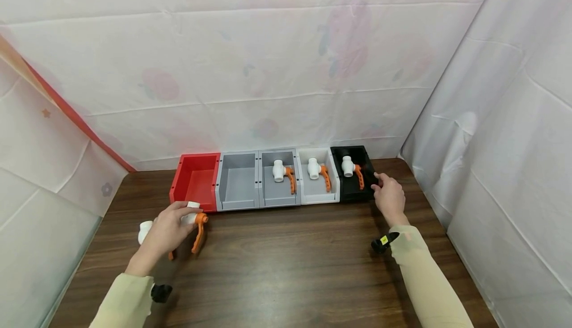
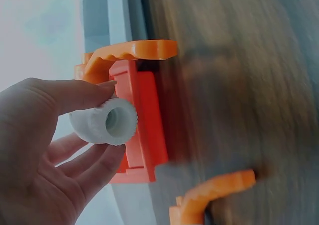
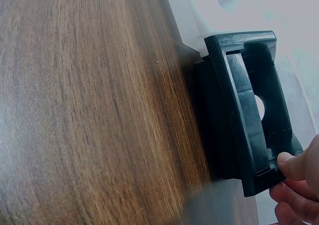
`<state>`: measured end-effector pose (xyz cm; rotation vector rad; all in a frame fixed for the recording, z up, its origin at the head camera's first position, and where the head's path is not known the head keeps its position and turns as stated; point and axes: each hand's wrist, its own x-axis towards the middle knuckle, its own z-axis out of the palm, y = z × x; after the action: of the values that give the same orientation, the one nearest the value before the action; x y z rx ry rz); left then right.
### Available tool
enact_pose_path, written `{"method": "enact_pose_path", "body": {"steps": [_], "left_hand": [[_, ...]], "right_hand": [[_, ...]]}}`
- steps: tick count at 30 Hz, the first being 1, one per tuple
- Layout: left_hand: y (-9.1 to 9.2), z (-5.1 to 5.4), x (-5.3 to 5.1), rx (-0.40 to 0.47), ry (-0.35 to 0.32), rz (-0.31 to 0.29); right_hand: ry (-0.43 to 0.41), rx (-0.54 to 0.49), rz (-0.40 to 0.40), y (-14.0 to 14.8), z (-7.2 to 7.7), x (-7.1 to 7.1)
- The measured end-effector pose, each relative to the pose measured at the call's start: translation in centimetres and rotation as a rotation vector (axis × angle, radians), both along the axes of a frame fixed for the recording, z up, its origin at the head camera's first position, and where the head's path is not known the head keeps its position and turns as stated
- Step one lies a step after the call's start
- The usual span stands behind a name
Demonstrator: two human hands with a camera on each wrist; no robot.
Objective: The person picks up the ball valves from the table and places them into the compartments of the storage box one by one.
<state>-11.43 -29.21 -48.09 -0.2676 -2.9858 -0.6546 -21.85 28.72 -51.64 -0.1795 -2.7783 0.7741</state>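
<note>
My left hand (image 1: 166,229) pinches the white body of a ball valve (image 1: 199,233) between thumb and fingers, just in front of the red bin. In the left wrist view, the held valve (image 2: 89,125) shows its round threaded opening and an orange lever. A second ball valve (image 1: 145,229) lies on the table, partly hidden beneath that hand. My right hand (image 1: 390,200) grips the right wall of the black bin (image 1: 356,197), thumb over the rim in the right wrist view. Another ball valve (image 1: 347,166) lies inside the black bin.
Bins stand side by side along the back curtain: red bin (image 1: 196,156), left grey bin (image 1: 237,205), right grey bin (image 1: 280,202) and white bin (image 1: 320,199). One ball valve (image 1: 278,171) lies in the right grey bin, another valve (image 1: 314,169) in the white one.
</note>
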Motion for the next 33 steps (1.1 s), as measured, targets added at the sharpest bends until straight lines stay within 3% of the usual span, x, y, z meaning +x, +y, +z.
{"method": "enact_pose_path", "body": {"steps": [11, 19, 33], "left_hand": [[1.5, 0.9, -0.8, 0.056, 0.056, 0.091], [3.0, 2.0, -2.1, 0.091, 0.079, 0.143], [5.5, 3.3, -5.0, 0.135, 0.143, 0.130]], "right_hand": [[0.038, -0.011, 0.005, -0.2, -0.1, 0.1], [0.027, -0.017, -0.005, -0.2, -0.1, 0.1], [0.012, -0.001, -0.007, 0.0, 0.1, 0.2]]}}
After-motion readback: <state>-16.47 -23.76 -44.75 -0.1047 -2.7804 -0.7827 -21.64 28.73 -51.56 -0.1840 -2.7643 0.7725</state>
